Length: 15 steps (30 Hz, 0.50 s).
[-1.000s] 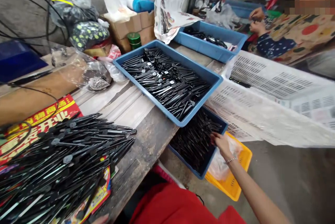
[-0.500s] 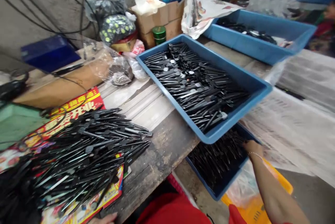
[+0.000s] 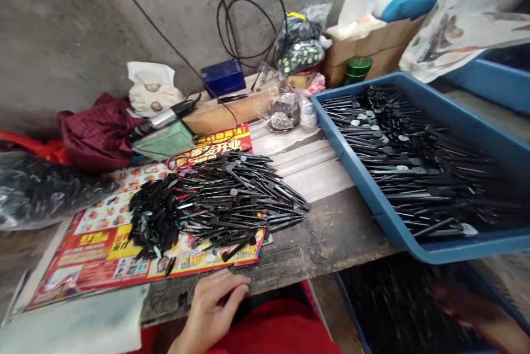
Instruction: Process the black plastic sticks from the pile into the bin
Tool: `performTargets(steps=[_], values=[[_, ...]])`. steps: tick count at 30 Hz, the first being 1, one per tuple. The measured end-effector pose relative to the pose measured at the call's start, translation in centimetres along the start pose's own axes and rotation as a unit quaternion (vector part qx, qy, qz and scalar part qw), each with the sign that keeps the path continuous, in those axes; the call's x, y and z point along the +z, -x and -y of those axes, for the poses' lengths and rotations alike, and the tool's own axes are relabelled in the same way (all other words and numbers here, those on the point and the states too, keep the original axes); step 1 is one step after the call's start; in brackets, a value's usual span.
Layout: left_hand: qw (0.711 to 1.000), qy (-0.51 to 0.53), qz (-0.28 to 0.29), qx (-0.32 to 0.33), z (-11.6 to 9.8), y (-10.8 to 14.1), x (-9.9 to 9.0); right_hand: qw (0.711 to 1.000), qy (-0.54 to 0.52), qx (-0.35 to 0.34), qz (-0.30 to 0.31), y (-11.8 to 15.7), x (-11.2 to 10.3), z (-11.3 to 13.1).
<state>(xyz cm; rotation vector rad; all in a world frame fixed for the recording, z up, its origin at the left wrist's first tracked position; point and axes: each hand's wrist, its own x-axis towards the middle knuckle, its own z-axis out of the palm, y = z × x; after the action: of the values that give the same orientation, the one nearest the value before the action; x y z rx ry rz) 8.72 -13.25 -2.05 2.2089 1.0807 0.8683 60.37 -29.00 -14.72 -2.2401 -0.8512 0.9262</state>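
Observation:
My left hand [image 3: 215, 301] rests at the front edge of the wooden table, its fingers loosely curled and nothing visible in them. Just beyond it, a pile of thin black pointed pieces [image 3: 236, 194], some with flat round ends, lies on a colourful printed sheet [image 3: 91, 249]. Smaller black pieces [image 3: 155, 216] are heaped against its left side. Down at lower right, my right hand [image 3: 467, 304] is smeared by motion over a lower blue bin [image 3: 351, 310] full of similar dark pieces. Whether it holds any cannot be made out.
A large blue tray [image 3: 368, 199] of the same pieces stands on the table at right, overhanging the lower bin. Behind are a green box [image 3: 165, 141], a dark blue box [image 3: 223, 78], a cardboard carton [image 3: 381, 39] and a green tin [image 3: 358, 69]. Cables hang along the wall.
The view has swung left, bringing more of the table's left side in. My left hand shows more fully at the table edge. My right hand remains at the lower bin, now blurred.

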Motion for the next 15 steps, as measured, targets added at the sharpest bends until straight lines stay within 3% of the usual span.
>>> performTargets(steps=[2,4,6,8,10,12,15], values=[[1.0,0.016,-0.002,-0.006,-0.1,0.2,0.1,0.989,-0.018,0.03,0.146,2.7,1.3,4.0],[1.0,0.029,-0.005,-0.01,-0.2,0.5,0.0,0.977,-0.011,-0.01,0.213,5.2,3.2,9.1],[0.999,0.038,-0.012,-0.008,-0.2,1.0,-0.2,0.962,0.03,-0.154,0.225,6.8,5.8,14.7],[0.999,0.043,-0.021,-0.002,-0.3,1.7,-0.8,0.935,0.057,-0.289,0.199,7.5,8.9,20.0],[0.999,0.039,-0.036,0.001,-0.1,2.7,-1.7,0.91,0.067,-0.378,0.154,7.5,12.4,24.2],[0.998,0.03,-0.053,-0.012,0.2,3.9,-2.8,0.876,0.072,-0.457,0.139,7.5,15.9,27.3],[0.995,0.011,-0.084,-0.059,1.0,5.7,-4.4,0.814,0.114,-0.556,0.122,8.1,20.4,30.0]])
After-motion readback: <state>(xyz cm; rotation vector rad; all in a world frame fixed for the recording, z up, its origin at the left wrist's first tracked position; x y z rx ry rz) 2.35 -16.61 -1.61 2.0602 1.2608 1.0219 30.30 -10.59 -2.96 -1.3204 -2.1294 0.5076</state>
